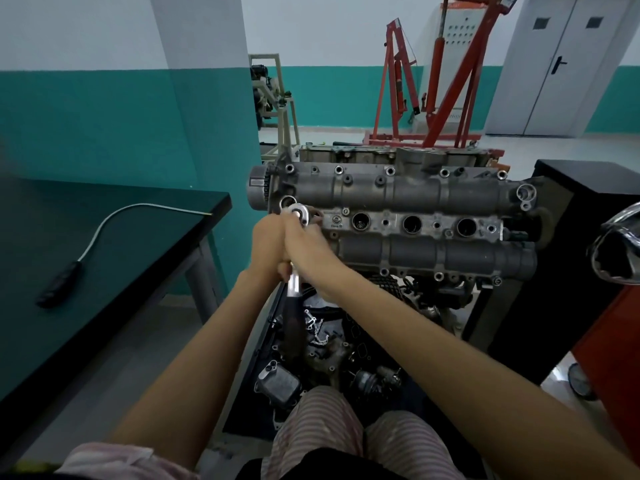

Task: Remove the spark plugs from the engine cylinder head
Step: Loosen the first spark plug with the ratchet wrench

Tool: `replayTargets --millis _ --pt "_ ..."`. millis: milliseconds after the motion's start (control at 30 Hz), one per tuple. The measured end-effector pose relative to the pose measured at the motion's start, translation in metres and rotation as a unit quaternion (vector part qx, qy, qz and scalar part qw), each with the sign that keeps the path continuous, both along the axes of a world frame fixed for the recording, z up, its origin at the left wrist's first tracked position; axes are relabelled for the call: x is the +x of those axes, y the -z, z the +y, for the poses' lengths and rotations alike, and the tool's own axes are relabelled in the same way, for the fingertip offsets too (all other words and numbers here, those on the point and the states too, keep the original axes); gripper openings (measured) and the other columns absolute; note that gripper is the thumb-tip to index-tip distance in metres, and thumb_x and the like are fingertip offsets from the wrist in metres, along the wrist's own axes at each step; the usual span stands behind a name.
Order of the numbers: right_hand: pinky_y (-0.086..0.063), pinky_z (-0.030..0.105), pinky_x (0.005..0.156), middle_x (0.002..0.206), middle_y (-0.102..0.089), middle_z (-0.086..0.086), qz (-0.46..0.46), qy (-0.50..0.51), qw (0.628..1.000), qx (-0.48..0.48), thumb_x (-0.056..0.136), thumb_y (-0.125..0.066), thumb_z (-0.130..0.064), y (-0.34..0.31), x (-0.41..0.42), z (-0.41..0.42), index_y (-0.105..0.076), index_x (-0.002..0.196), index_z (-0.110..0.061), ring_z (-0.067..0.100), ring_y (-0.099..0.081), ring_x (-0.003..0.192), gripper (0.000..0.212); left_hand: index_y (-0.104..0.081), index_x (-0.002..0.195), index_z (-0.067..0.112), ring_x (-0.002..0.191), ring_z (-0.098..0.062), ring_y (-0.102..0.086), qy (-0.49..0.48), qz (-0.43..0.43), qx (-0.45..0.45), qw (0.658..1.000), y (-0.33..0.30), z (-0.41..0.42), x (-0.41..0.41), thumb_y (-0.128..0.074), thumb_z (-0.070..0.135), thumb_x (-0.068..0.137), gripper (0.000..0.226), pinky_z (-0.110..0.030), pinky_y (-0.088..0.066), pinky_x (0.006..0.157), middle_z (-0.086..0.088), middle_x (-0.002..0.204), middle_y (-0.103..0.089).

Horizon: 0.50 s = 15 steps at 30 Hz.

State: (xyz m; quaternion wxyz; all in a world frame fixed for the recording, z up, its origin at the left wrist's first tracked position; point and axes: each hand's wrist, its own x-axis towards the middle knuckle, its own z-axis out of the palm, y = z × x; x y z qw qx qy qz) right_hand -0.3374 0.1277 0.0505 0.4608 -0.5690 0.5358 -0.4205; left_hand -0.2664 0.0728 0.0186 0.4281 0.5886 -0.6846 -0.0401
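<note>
We clamp both grips, left hand (268,247) and right hand (306,249), on the stiff, heavy ratchet (298,216), holding its smooth metal shaft near the head

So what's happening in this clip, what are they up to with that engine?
A person is working a ratchet wrench at the leftmost spark plug well of the cylinder head. Both hands grip the wrench's shaft, the left hand beside the right hand, with the ratchet head over the well. The three other plug wells are open and uncovered. A flexible pickup tool lies unused on the dark table to the left.
</note>
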Motion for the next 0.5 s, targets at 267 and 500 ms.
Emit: replayTargets --millis 267,500 --pt "-0.029 0.030 0.057 0.063 -0.049 0.001 0.478 0.088 0.823 -0.295 0.090 -0.013 -0.066 -0.026 -0.041 -0.015 -0.046 0.062 -0.016 0.022 -0.049 0.064 0.066 -0.042 0.057 0.015 0.039 -0.029 -0.047 0.038 -0.033 -0.048 0.998 -0.003 0.002 -0.004 -0.060 0.003 0.075 0.028 -0.016 -0.015 0.044 -0.015 0.045 -0.054" --pt "-0.043 0.033 0.070 0.081 -0.056 0.006 0.244 0.002 0.966 -0.079 0.085 -0.025 -0.071 -0.015 -0.014 -0.005 -0.044 0.112 0.000 0.021 -0.053 0.068 0.078 -0.039 0.060 0.027 0.043 -0.001 -0.046 -0.027 0.054 -0.050 0.997 0.007 -0.007 -0.001 -0.048 0.008 0.091 0.037 -0.018 -0.041 0.044 0.006 0.055 -0.048"
